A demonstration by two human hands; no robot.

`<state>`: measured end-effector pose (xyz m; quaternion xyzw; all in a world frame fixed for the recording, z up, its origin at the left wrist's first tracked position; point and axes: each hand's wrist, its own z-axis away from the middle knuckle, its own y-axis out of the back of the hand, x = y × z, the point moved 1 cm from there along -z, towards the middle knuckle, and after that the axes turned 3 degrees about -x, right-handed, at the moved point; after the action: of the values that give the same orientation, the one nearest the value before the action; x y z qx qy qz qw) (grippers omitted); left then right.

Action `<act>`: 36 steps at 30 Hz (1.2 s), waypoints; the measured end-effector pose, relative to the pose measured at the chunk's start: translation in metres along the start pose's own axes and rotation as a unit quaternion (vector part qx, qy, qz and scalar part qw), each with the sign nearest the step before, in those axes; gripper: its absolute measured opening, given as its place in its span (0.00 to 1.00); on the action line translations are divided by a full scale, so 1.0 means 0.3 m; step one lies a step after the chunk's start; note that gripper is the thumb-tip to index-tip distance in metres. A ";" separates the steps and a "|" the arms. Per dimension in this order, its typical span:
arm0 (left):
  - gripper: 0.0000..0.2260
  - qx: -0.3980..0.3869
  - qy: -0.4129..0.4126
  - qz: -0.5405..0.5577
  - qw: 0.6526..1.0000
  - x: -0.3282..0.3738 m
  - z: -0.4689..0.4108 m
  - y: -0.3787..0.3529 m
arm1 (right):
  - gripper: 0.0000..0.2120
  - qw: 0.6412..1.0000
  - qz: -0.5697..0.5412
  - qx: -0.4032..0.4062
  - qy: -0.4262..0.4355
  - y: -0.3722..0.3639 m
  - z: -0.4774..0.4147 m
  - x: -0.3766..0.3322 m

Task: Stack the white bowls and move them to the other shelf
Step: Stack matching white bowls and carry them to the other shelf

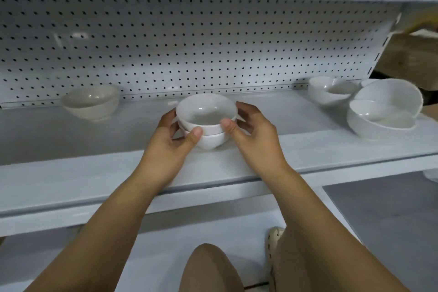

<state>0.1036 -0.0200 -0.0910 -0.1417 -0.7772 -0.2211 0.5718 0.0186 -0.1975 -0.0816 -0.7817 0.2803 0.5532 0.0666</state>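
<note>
**Two hands grip a pair of stacked white bowls on a shelf**

Seen from above, a stack of two white bowls [206, 123] sits near the middle of a white shelf [94, 173]. The left hand [170, 142] grasps the stack from the left, thumb pressed against the near side of the top bowl. The right hand [254, 133] grasps it from the right, thumb on the near rim. Far left on the same shelf stands a single bowl [91, 103], well apart from the stack. At the far right lies a cluster of more bowls [381, 106], some nested or tilted together. A pegboard wall [189, 50] dotted with holes backs the shelf. A lower shelf [154, 237] shows below the arms.
</note>
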 end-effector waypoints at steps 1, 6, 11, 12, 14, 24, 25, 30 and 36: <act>0.31 -0.006 -0.001 0.005 1.000 0.002 -0.006 -0.025 | 0.15 1.000 0.009 0.011 0.003 0.021 -0.002 0.006; 0.25 -0.023 -0.016 0.011 1.000 0.019 -0.046 -0.194 | 0.13 0.998 0.037 0.047 -0.019 0.162 -0.006 0.024; 0.26 -0.049 -0.017 -0.012 0.999 0.033 -0.095 -0.357 | 0.23 0.993 0.074 0.076 -0.055 0.299 0.023 0.035; 0.26 -0.056 -0.019 -0.018 0.998 0.037 -0.102 -0.386 | 0.25 0.991 0.082 0.088 -0.059 0.322 0.032 0.036; 0.25 -0.070 -0.019 -0.023 0.997 0.052 -0.109 -0.441 | 0.26 0.988 0.091 0.113 -0.061 0.366 0.050 0.038; 0.25 -0.070 -0.013 0.021 0.997 0.067 -0.162 -0.599 | 0.19 0.968 0.118 0.217 -0.046 0.495 0.109 0.055; 0.26 -0.069 -0.015 0.035 0.997 0.056 -0.167 -0.602 | 0.16 0.960 0.118 0.251 -0.030 0.510 0.114 0.045; 0.32 -0.079 -0.033 0.058 0.995 0.043 -0.173 -0.600 | 0.07 0.892 0.107 0.436 0.052 0.634 0.119 -0.027; 0.27 -0.080 -0.044 0.050 0.995 0.024 -0.183 -0.604 | 0.25 0.878 0.186 0.428 -0.104 0.913 0.004 -0.037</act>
<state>0.0611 -0.2043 -0.1035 -0.2357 -0.7733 -0.2473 0.5341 -0.1251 -0.4213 -0.0157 -0.5481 0.6215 0.4599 0.3190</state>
